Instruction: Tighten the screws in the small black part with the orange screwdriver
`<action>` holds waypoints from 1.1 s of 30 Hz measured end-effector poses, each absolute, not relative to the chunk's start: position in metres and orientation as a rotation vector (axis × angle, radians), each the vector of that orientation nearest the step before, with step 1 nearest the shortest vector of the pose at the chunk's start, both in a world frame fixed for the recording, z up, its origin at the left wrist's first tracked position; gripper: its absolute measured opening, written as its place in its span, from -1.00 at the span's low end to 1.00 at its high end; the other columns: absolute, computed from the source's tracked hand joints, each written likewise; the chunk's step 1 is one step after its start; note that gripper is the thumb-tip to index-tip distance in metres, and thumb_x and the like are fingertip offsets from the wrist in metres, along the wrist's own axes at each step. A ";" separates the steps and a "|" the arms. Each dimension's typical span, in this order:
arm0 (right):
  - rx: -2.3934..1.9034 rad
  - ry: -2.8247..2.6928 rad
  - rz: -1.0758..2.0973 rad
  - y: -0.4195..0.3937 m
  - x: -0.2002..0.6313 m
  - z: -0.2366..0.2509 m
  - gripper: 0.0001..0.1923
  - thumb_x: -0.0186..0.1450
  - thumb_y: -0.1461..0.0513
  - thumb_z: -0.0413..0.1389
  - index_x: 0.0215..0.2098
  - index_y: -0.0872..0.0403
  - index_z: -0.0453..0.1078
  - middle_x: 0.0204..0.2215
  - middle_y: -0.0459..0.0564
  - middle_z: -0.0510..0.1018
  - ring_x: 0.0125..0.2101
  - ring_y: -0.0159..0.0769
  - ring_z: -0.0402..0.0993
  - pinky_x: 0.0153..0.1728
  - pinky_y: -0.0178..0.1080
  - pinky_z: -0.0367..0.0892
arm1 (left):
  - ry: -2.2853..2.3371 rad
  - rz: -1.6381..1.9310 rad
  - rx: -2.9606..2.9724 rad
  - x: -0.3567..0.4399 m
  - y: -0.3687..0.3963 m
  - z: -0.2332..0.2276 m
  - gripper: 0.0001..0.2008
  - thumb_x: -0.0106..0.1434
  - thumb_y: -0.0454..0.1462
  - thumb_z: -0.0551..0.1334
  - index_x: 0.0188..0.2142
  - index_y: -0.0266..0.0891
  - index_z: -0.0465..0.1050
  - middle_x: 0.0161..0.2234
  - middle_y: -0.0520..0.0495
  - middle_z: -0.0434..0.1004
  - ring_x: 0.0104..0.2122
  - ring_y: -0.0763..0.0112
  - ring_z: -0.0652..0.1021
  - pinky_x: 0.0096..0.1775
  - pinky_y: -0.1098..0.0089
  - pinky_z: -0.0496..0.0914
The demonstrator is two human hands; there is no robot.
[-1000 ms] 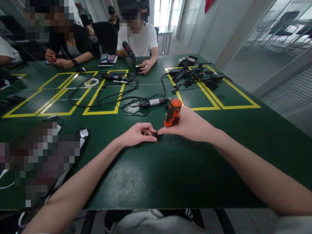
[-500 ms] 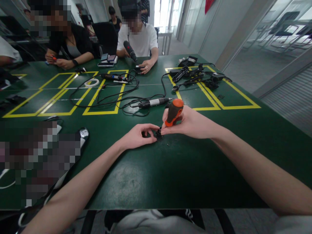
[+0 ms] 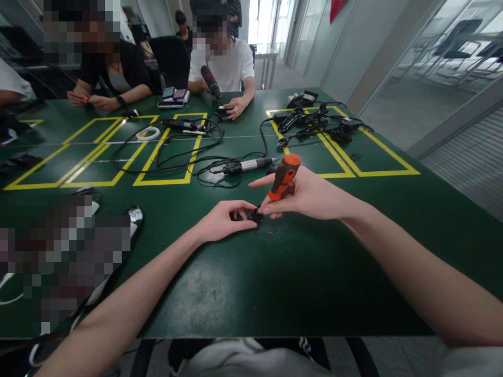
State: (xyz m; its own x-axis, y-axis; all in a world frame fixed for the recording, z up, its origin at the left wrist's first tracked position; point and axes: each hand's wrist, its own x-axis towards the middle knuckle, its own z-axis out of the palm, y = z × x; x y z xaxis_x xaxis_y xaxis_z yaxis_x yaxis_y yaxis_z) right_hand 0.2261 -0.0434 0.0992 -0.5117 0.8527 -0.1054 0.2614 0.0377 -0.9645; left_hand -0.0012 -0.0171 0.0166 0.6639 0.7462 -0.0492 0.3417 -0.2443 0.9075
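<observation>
Thumb and fingers of my left hand [image 3: 222, 221] pinch a small round black part [image 3: 257, 216] on the green table. My right hand [image 3: 304, 193] is closed around a screwdriver [image 3: 285, 175] with an orange and dark grey handle, tilted with its butt end up and to the right. My right index finger sticks out to the left, and the thumb reaches down beside the black part. The screwdriver's tip is hidden by my fingers. A tiny screw-like piece [image 3: 271, 234] lies on the table just right of the black part.
Beyond my hands lies a corded electric screwdriver [image 3: 247, 166]; a second one [image 3: 183, 124] rests farther left. Black cables and adapters [image 3: 310, 120] heap up at the far right. A white ring [image 3: 148, 134] sits by yellow tape outlines. Across the table, a person [image 3: 223, 63] holds a power tool.
The screwdriver handle has shifted slightly up and right with my right hand, whose index finger has lifted off and stretched left. My left hand has barely moved.
</observation>
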 end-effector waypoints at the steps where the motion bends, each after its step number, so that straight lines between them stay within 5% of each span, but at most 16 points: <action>1: -1.109 -1.793 1.538 -0.043 0.227 0.098 -0.41 0.13 0.24 0.42 0.12 0.17 0.50 -0.35 0.01 0.73 -0.44 -0.28 0.63 -0.29 -0.18 0.59 | 0.857 0.492 1.843 -0.001 -0.017 0.017 -0.60 0.18 -0.11 0.41 -0.06 -0.29 0.62 -0.35 0.01 0.59 -0.38 0.46 0.45 -0.30 0.43 0.24; 6: -1.030 -1.773 1.621 -0.041 0.226 0.095 -0.47 0.18 0.23 0.39 0.09 0.14 0.44 -0.26 0.06 0.74 -0.45 -0.33 0.63 -0.31 -0.22 0.59 | 0.846 0.517 1.831 0.000 -0.018 0.017 -0.63 0.16 -0.11 0.42 -0.10 -0.29 0.62 -0.34 0.02 0.58 -0.38 0.47 0.43 -0.32 0.43 0.24; 12: -1.013 -1.767 1.596 -0.041 0.222 0.095 -0.71 0.14 0.15 0.43 -0.31 0.14 0.51 -0.42 -0.04 0.66 -0.47 -0.38 0.56 -0.35 -0.26 0.54 | 0.840 0.518 1.834 -0.001 -0.018 0.017 -0.66 0.18 -0.15 0.42 -0.10 -0.30 0.62 -0.37 0.05 0.56 -0.41 0.50 0.41 -0.32 0.44 0.25; 17: -1.059 -1.801 1.445 -0.041 0.223 0.098 -0.76 0.06 0.19 0.45 -0.45 0.13 0.54 -0.48 -0.11 0.59 -0.51 -0.42 0.44 -0.42 -0.28 0.47 | 0.863 0.506 1.830 -0.001 -0.018 0.016 -0.62 0.17 -0.14 0.42 -0.07 -0.29 0.62 -0.41 0.06 0.54 -0.43 0.49 0.41 -0.32 0.43 0.23; 27: -1.051 -1.754 1.462 -0.044 0.223 0.103 -0.77 0.12 0.26 0.37 -0.27 0.11 0.49 -0.38 -0.04 0.68 -0.43 -0.33 0.59 -0.35 -0.23 0.54 | 0.862 0.506 1.836 0.000 -0.017 0.015 -0.63 0.18 -0.14 0.42 -0.06 -0.27 0.63 -0.38 0.04 0.57 -0.42 0.48 0.43 -0.31 0.43 0.23; 33: -1.066 -1.823 1.397 -0.044 0.224 0.103 -0.73 0.06 0.18 0.45 -0.39 0.09 0.48 -0.46 -0.10 0.62 -0.44 -0.32 0.56 -0.33 -0.23 0.52 | 0.874 0.496 1.838 -0.001 -0.018 0.016 -0.60 0.18 -0.12 0.42 -0.04 -0.29 0.63 -0.40 0.04 0.56 -0.42 0.48 0.42 -0.31 0.42 0.24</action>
